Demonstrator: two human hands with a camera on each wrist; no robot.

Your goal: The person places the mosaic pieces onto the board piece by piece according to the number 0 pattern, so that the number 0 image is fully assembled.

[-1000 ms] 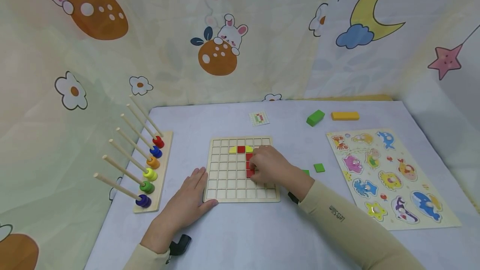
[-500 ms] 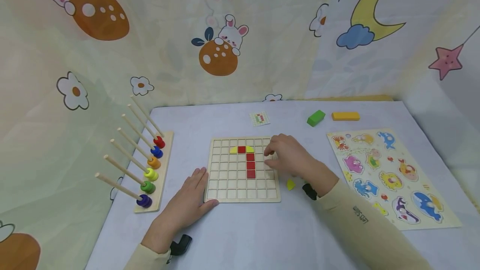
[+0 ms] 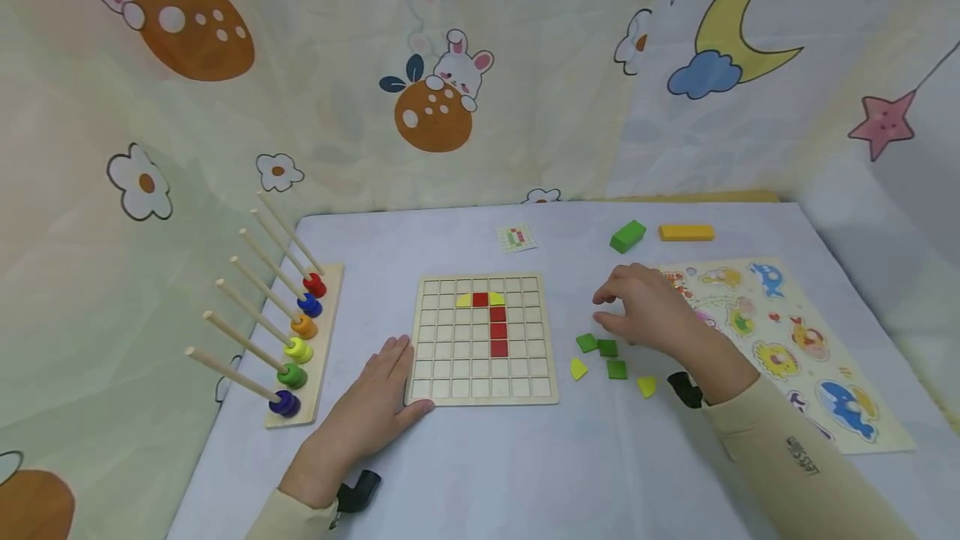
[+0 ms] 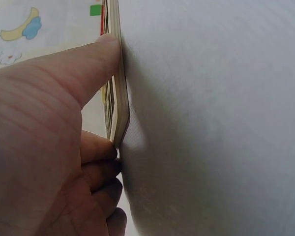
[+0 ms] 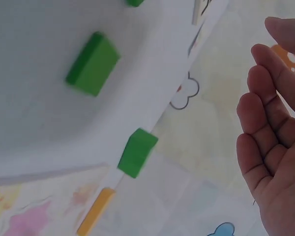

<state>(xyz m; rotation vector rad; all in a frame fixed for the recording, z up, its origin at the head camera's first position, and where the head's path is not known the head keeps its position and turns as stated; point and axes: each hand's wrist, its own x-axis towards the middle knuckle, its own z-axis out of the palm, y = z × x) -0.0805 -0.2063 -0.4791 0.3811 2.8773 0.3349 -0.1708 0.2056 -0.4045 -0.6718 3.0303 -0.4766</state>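
Near the middle of the table (image 3: 480, 473) lies a wooden grid board (image 3: 450, 357), with a red square between two yellow pieces in its second row and a red column (image 3: 498, 332) running down from there. The left hand (image 3: 375, 407) lies flat on the table against the board's near left corner, fingers straight, thumb along the left edge; the left wrist view shows the thumb (image 4: 96, 59) touching the board's thin side. It grips nothing.

Right of the board, the right hand (image 3: 652, 311) hovers with relaxed, slightly bent fingers, and holds nothing; the right wrist view shows its open palm (image 5: 280, 162). Just below and left of its fingertips sits a cluster of loose pieces: three green squares (image 3: 604, 350) close together and two yellow pieces (image 3: 578, 369), one at the board's right edge and one nearer the wrist. None of them touches the hand.

Beyond the hand, toward the far edge, lie a green block (image 3: 627, 236) and a long yellow block (image 3: 686, 232), with a small pattern card (image 3: 516, 237) to their left. An animal puzzle board (image 3: 795, 348) fills the right side, partly hidden by the right hand and forearm. Along the left edge stands a peg rack (image 3: 300, 340) carrying one coloured ring on each of six tilted pegs.
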